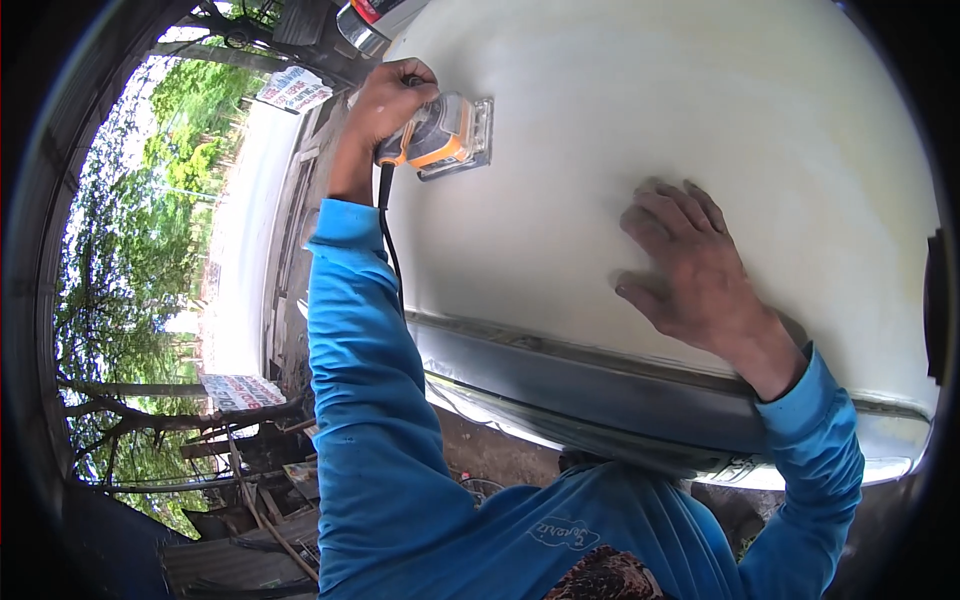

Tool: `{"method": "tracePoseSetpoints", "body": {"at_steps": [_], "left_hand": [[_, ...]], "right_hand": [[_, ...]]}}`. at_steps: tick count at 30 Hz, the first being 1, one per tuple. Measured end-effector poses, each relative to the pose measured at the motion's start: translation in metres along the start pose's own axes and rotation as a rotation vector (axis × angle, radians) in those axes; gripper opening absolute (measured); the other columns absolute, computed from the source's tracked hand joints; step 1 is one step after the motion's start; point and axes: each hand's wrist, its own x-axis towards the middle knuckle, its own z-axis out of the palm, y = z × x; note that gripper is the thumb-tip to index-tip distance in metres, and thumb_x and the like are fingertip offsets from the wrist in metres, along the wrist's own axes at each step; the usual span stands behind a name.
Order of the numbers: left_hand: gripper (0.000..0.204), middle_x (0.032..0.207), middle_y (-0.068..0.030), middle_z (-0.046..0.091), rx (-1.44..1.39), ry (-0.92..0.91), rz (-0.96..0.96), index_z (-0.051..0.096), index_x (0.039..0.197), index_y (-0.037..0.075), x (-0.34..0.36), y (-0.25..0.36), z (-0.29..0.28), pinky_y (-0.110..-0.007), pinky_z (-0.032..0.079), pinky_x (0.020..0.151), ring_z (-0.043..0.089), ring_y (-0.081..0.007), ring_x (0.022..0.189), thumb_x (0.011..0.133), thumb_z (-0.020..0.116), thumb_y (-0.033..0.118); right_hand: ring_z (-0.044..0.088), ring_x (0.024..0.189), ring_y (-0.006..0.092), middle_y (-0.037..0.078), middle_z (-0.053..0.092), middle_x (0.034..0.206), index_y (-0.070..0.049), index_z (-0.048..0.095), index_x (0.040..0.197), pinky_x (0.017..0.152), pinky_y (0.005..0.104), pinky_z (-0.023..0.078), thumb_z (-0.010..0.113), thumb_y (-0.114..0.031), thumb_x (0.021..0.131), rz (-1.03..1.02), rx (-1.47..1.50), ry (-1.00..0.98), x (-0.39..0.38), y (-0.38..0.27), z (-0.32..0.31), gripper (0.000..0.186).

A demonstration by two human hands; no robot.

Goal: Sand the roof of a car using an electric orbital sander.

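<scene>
My left hand (392, 98) is wrapped round an orange and black electric sander (446, 138) at the far left of a large, pale, curved vehicle panel (560, 230). The sander's flat pad faces the panel. Its black cord (386, 215) hangs down along my left sleeve. Further right, my right hand (695, 275) is open over the panel, fingers spread and slightly blurred, with nothing held. From this view I cannot tell whether the whole palm touches. Faint cloudy patches mark the panel's surface.
A dark grey trim band (580, 375) runs along the panel's near edge, close to my body. Past the panel's far left corner stands a shiny can-like object (362, 30). Wooden boards and poles (250, 540) lie at the lower left. Signs (295, 90) hang near the trees.
</scene>
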Motion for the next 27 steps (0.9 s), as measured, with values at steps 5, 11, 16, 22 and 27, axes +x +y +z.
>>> {"method": "tracePoseSetpoints", "body": {"at_steps": [5,11,16,22,27], "left_hand": [[0.016,0.081,-0.0048,0.066,0.071,-0.055,0.124,0.069,0.093,0.001,0.020,0.054,0.024,-0.030,0.050,0.073,0.060,-0.0124,0.077,0.083,0.069,0.013],[0.025,0.080,-0.0088,0.068,0.117,-0.022,0.218,0.071,0.092,0.002,0.040,0.104,0.068,-0.031,0.051,0.075,0.063,-0.0177,0.075,0.078,0.070,0.022],[0.031,0.085,-0.0137,0.073,0.108,-0.004,0.273,0.075,0.090,0.006,0.065,0.103,0.078,-0.035,0.055,0.077,0.071,-0.0257,0.078,0.071,0.074,0.030],[0.027,0.085,-0.0113,0.072,0.095,-0.039,0.178,0.074,0.091,0.005,0.092,0.068,0.075,-0.033,0.054,0.078,0.068,-0.0220,0.077,0.075,0.072,0.026],[0.024,0.087,-0.0080,0.071,0.136,-0.039,0.116,0.074,0.093,0.004,0.104,0.057,0.086,-0.030,0.053,0.080,0.067,-0.0180,0.079,0.078,0.070,0.022]], "right_hand": [[0.049,0.131,0.0369,0.019,0.056,0.131,0.000,0.063,0.119,0.116,0.0541,0.035,0.078,-0.031,0.081,-0.020,-0.005,-0.001,-0.003,0.006,-0.004,0.051],[0.050,0.129,0.0366,0.019,0.055,0.130,0.000,0.064,0.117,0.117,0.0542,0.035,0.078,-0.031,0.081,-0.011,-0.009,-0.001,-0.007,0.018,0.000,0.049],[0.047,0.134,0.0371,0.017,0.053,0.137,-0.005,0.062,0.124,0.120,0.0518,0.032,0.081,-0.030,0.079,0.027,-0.031,-0.079,-0.008,0.016,0.001,0.055],[0.050,0.129,0.0379,0.019,0.054,0.130,0.000,0.065,0.117,0.115,0.0544,0.036,0.079,-0.031,0.080,-0.006,-0.009,-0.021,-0.018,0.025,0.008,0.049],[0.051,0.129,0.0381,0.021,0.056,0.129,0.000,0.065,0.116,0.115,0.0543,0.036,0.079,-0.031,0.081,-0.014,-0.012,-0.018,-0.025,0.028,0.017,0.049]]}}
